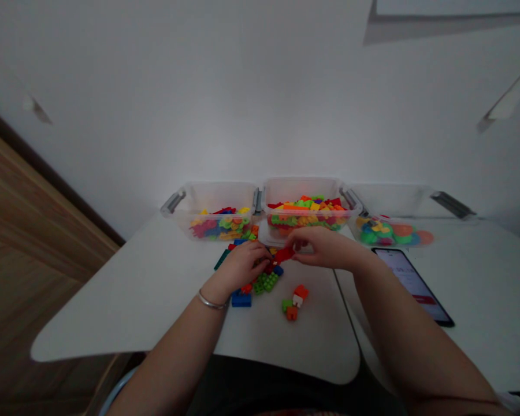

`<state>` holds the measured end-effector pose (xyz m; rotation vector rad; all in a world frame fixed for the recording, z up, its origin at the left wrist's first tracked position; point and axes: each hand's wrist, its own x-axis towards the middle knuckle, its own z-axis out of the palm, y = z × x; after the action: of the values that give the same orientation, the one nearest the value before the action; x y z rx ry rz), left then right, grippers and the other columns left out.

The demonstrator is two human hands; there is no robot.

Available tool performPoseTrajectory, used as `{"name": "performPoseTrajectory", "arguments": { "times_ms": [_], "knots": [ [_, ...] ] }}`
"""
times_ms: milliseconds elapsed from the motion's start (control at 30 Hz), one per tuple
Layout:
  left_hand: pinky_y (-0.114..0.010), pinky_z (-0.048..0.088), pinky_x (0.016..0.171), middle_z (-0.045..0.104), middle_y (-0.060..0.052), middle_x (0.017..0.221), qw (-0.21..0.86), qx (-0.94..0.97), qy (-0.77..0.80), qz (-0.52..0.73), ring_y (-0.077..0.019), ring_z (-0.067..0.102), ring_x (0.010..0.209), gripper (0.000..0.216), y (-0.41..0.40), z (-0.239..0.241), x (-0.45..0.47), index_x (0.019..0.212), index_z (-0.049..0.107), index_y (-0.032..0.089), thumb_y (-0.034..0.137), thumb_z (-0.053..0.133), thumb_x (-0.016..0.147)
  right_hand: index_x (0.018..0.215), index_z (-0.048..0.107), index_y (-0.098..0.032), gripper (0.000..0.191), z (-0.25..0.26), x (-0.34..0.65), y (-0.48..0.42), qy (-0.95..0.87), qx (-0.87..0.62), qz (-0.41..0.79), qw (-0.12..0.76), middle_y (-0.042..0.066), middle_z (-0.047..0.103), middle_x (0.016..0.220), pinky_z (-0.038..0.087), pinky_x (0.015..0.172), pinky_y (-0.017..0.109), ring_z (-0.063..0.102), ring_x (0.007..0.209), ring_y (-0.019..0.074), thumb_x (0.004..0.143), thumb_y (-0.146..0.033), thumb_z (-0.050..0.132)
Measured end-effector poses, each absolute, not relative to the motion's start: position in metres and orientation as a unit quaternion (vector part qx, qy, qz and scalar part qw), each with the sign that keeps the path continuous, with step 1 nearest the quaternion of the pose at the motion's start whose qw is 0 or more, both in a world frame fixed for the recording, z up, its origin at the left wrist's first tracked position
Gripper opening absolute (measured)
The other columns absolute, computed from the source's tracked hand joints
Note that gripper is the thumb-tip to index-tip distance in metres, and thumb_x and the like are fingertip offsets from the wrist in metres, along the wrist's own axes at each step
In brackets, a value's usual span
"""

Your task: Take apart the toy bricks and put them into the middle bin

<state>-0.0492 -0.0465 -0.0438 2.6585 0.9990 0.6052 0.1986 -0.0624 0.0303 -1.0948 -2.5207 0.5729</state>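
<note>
My right hand (318, 247) pinches a red toy building brick (283, 254) between thumb and fingers, just above a loose pile. To its left, my left hand (246, 264) curls over the same pile, fingertips closed at a darker red brick (269, 266). Around my left hand lie a light green studded brick (266, 282), blue bricks (241, 299) and a dark green brick (221, 260). Part of the pile is hidden under my left hand. Closer to me sits a small group of pieces, with an orange piece (292, 314), a white piece (297, 300) and a green piece (286, 305).
Behind the pile stand a left clear bin (221, 190) and a middle clear bin (303, 185), both holding colourful bricks. A right clear bin (390, 196) holds rounder pieces. A phone (411, 286) lies beside my right forearm. The white table (125, 306) ends at a wall (242, 86).
</note>
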Motion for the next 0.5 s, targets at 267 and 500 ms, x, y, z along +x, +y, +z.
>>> {"name": "performPoseTrajectory", "arguments": {
  "times_ms": [267,500],
  "knots": [
    [-0.036,0.052,0.091,0.071,-0.008,0.101,0.130,0.907,0.343,0.209,-0.0212,0.064,0.097,0.016,-0.050,-0.044,-0.054,0.098,0.073,0.017,0.020,0.057,0.095,0.096,0.067,-0.021,0.023,0.039,0.230,-0.058,-0.681,-0.475,-0.056,0.554,0.004,0.070,0.086,0.053,0.073,0.036,0.064,0.076,0.0196,0.080,-0.039,0.065],
    [-0.037,0.052,0.092,0.071,-0.009,0.102,0.129,0.905,0.353,0.200,-0.0218,0.064,0.099,0.016,-0.050,-0.041,-0.054,0.098,0.072,0.017,0.020,0.057,0.095,0.089,0.069,-0.021,0.026,0.019,0.246,-0.035,-0.525,-0.635,-0.178,0.537,0.007,0.068,0.086,0.043,0.089,0.048,0.057,0.091,0.0277,0.079,-0.045,0.064]
  ]
}}
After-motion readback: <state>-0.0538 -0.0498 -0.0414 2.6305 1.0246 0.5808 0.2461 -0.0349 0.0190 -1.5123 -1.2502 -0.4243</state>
